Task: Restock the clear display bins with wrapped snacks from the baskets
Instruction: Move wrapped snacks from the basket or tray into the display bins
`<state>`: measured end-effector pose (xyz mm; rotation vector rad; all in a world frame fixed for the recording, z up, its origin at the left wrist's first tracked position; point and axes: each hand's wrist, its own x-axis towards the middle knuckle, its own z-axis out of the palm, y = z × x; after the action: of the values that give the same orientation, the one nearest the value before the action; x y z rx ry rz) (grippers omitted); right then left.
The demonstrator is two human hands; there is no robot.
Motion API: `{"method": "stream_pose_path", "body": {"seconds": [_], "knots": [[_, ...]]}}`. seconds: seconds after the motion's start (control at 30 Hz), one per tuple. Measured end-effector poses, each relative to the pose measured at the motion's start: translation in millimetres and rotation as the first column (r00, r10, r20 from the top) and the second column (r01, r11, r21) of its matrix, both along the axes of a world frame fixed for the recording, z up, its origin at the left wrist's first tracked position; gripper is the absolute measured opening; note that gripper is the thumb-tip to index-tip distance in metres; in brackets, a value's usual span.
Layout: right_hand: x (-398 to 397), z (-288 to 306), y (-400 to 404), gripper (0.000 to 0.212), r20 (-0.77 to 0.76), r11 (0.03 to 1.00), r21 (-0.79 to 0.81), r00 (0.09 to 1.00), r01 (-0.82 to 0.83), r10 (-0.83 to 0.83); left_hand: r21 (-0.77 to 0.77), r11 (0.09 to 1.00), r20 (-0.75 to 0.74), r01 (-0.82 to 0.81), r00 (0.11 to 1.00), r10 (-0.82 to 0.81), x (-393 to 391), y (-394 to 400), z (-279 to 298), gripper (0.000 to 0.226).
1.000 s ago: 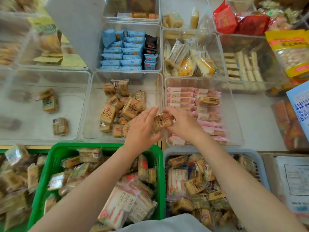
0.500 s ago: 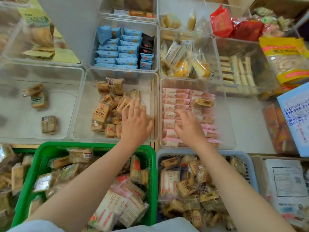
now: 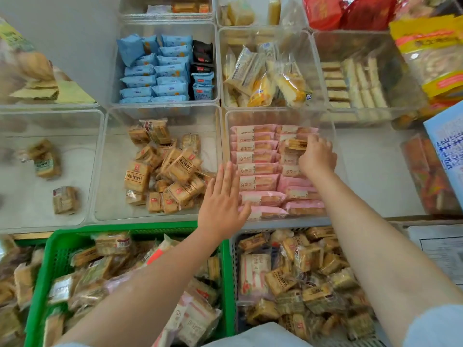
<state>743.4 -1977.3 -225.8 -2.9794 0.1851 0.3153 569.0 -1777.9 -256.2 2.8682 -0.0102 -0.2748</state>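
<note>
Clear plastic bin (image 3: 333, 136) under the right hand (image 3: 317, 157), filled with rows of pink-wrapped snacks (image 3: 255, 169). Right hand curled round a brown-wrapped snack (image 3: 297, 144), pinching it above the pink rows. Left hand (image 3: 221, 199) flat, fingers straight and close together, holding nothing, over the divide between that bin and the neighbouring clear bin (image 3: 107, 171) with a loose heap of brown-wrapped snacks (image 3: 172, 171). Green basket (image 3: 40, 284) beneath the left forearm, grey basket (image 3: 234, 271) beneath the right forearm, both full of wrapped snacks.
</note>
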Motion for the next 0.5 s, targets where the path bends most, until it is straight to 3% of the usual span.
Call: {"method": "stream_pose_path", "body": {"seconds": [0.2, 0.27, 0.37, 0.43, 0.5], "knots": [[2, 11, -4, 0.034, 0.061, 0.998, -0.023, 0.996, -0.064, 0.065, -0.018, 1.000, -0.007, -0.001, 1.000, 0.001, 0, 0, 1, 0.074], [-8, 23, -2, 0.026, 0.067, 0.988, 0.150, 0.998, -0.029, 0.019, -0.026, 1.000, -0.013, 0.006, 1.000, -0.007, -1, 1, 2, 0.074], [-27, 43, 4, 0.027, -0.032, 0.810, 0.573, 0.991, 0.123, -0.127, -0.105, 0.994, -0.009, 0.020, 1.000, -0.021, -1, 6, 7, 0.078], [-45, 54, 8, 0.034, -0.105, 0.688, 0.704, 0.984, 0.175, -0.142, -0.227, 0.974, 0.012, 0.011, 1.000, -0.008, -4, 12, 14, 0.083], [-63, 61, 17, 0.034, -0.164, 0.628, 0.755, 0.981, 0.190, -0.099, -0.333, 0.942, 0.064, -0.025, 0.997, 0.049, -13, 20, 25, 0.088]]}}
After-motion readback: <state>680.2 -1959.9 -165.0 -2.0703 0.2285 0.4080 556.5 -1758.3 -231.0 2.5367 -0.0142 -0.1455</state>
